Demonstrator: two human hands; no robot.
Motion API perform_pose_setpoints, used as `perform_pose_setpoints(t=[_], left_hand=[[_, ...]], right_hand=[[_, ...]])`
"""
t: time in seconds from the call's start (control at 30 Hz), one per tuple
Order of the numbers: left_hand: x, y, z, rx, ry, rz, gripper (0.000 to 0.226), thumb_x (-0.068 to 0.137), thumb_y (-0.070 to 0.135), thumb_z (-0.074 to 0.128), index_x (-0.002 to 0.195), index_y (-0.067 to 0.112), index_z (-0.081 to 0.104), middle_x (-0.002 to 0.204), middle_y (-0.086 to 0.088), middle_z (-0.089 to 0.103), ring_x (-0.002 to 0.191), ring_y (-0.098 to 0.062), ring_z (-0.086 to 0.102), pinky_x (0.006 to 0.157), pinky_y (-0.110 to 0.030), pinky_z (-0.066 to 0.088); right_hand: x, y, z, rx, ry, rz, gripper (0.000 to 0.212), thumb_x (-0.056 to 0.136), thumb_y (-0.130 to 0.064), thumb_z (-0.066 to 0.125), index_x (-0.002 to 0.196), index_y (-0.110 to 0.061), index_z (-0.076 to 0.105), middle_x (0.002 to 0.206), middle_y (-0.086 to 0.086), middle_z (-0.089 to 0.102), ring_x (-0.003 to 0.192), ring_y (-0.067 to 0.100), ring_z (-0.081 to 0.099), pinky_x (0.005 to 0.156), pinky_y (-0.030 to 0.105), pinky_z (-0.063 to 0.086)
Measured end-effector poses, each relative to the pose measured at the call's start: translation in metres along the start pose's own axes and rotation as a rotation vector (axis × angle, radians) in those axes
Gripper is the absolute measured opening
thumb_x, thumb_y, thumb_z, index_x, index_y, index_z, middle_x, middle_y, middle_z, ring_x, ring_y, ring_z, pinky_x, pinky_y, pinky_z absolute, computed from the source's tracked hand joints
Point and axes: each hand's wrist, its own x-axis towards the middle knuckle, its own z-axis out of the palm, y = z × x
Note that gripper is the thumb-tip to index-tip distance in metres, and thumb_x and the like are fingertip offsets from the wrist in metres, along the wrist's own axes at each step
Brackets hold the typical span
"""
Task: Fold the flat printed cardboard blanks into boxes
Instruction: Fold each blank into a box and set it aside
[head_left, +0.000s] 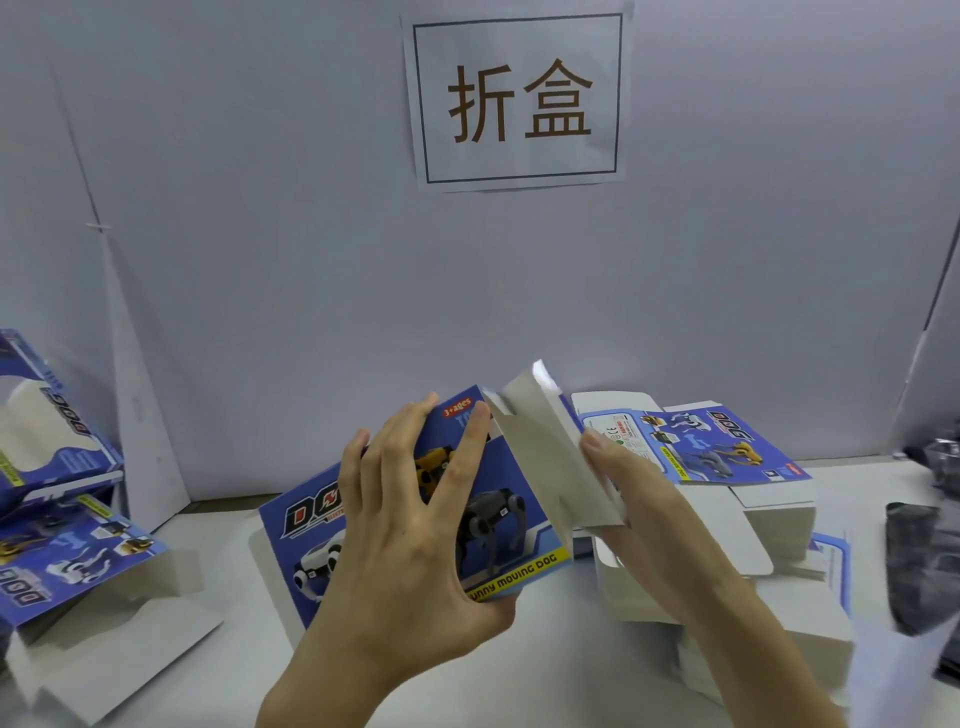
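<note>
A blue printed box blank (514, 514) with robot dogs and "DOG" lettering is held above the white table in the middle of the view. My left hand (415, 519) grips it, fingers spread over the printed front and thumb under its lower edge. A white end flap (545, 441) stands up at the blank's right side. My right hand (639, 499) holds that flap, with its fingers behind the flap and partly hidden by it.
A stack of flat blanks (727, 457) lies at the right, printed side up on top. Folded blue boxes (57, 431) and an open one (78, 561) sit at the left. Dark plastic items (919, 561) lie at the far right. A paper sign (519, 98) hangs on the back wall.
</note>
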Motion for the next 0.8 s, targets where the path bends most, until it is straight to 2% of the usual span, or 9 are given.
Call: perform_pose_setpoints(t=[0.07, 0.1, 0.17, 0.23, 0.33, 0.5, 0.63, 0.7, 0.8], left_hand=[[0.0, 0.0, 0.0, 0.006, -0.002, -0.007, 0.116, 0.052, 0.063, 0.071, 0.148, 0.015, 0.027, 0.144, -0.018, 0.026, 0.135, -0.034, 0.025, 0.112, -0.05, 0.013], [0.0, 0.001, 0.0, 0.012, -0.003, -0.012, 0.115, 0.052, 0.063, 0.07, 0.148, 0.015, 0.027, 0.144, -0.018, 0.026, 0.135, -0.034, 0.025, 0.112, -0.051, 0.013], [0.0, 0.001, 0.001, 0.021, -0.006, -0.027, 0.115, 0.053, 0.064, 0.068, 0.148, 0.015, 0.027, 0.145, -0.017, 0.025, 0.136, -0.034, 0.023, 0.113, -0.05, 0.012], [-0.001, 0.0, 0.001, 0.022, -0.011, -0.036, 0.114, 0.053, 0.064, 0.068, 0.147, 0.014, 0.028, 0.146, -0.016, 0.025, 0.136, -0.033, 0.024, 0.113, -0.049, 0.011], [-0.001, 0.0, 0.002, 0.022, -0.014, -0.037, 0.115, 0.053, 0.064, 0.069, 0.147, 0.012, 0.028, 0.146, -0.015, 0.025, 0.136, -0.033, 0.025, 0.113, -0.047, 0.01], [-0.001, 0.004, 0.004, 0.012, -0.017, -0.033, 0.116, 0.052, 0.064, 0.07, 0.147, 0.013, 0.026, 0.145, -0.015, 0.026, 0.134, -0.033, 0.027, 0.112, -0.048, 0.012], [-0.001, 0.003, 0.005, 0.013, -0.02, -0.029, 0.117, 0.052, 0.064, 0.069, 0.147, 0.014, 0.025, 0.145, -0.014, 0.026, 0.134, -0.032, 0.026, 0.114, -0.048, 0.013], [-0.001, 0.001, 0.003, 0.018, -0.014, -0.024, 0.117, 0.052, 0.065, 0.069, 0.147, 0.013, 0.025, 0.144, -0.014, 0.026, 0.134, -0.032, 0.027, 0.116, -0.051, 0.016], [-0.001, -0.004, -0.002, -0.017, -0.004, -0.02, 0.118, 0.052, 0.062, 0.073, 0.148, 0.012, 0.025, 0.144, -0.014, 0.026, 0.133, -0.031, 0.027, 0.11, -0.061, 0.027]], right_hand=[[-0.001, 0.001, 0.008, -0.053, -0.059, -0.039, 0.028, 0.089, -0.044, 0.049, 0.091, -0.066, 0.065, 0.093, -0.039, 0.065, 0.088, -0.018, 0.061, 0.067, 0.002, 0.047], [-0.002, 0.003, 0.011, -0.049, -0.083, -0.045, 0.026, 0.092, -0.045, 0.05, 0.106, -0.064, 0.062, 0.102, -0.04, 0.063, 0.096, -0.018, 0.059, 0.071, 0.002, 0.046], [-0.001, 0.008, 0.017, -0.044, -0.095, -0.039, 0.037, 0.094, -0.044, 0.051, 0.131, -0.05, 0.052, 0.12, -0.029, 0.062, 0.109, -0.008, 0.06, 0.079, 0.011, 0.051], [0.0, 0.011, 0.021, -0.042, -0.074, -0.041, 0.048, 0.089, -0.044, 0.051, 0.137, -0.042, 0.049, 0.126, -0.021, 0.062, 0.112, -0.001, 0.061, 0.08, 0.018, 0.054], [0.001, 0.011, 0.023, -0.006, -0.062, -0.05, 0.051, 0.085, -0.041, 0.05, 0.137, -0.039, 0.05, 0.123, -0.018, 0.065, 0.11, 0.002, 0.063, 0.077, 0.021, 0.056], [0.003, 0.011, 0.023, 0.051, -0.038, -0.039, 0.048, 0.087, -0.034, 0.051, 0.135, -0.034, 0.053, 0.122, -0.009, 0.067, 0.107, 0.007, 0.066, 0.072, 0.019, 0.056], [0.003, 0.015, 0.021, 0.056, -0.03, -0.034, 0.042, 0.089, -0.036, 0.056, 0.131, -0.039, 0.057, 0.122, -0.011, 0.067, 0.109, 0.008, 0.066, 0.074, 0.022, 0.057], [0.004, 0.015, 0.018, 0.037, -0.006, -0.042, 0.032, 0.091, -0.036, 0.06, 0.12, -0.047, 0.063, 0.116, -0.017, 0.068, 0.106, 0.002, 0.065, 0.075, 0.019, 0.055], [0.007, 0.012, 0.004, 0.146, 0.119, -0.001, 0.026, 0.088, -0.034, 0.058, 0.092, -0.056, 0.071, 0.094, -0.022, 0.073, 0.084, -0.004, 0.068, 0.064, 0.017, 0.054]])
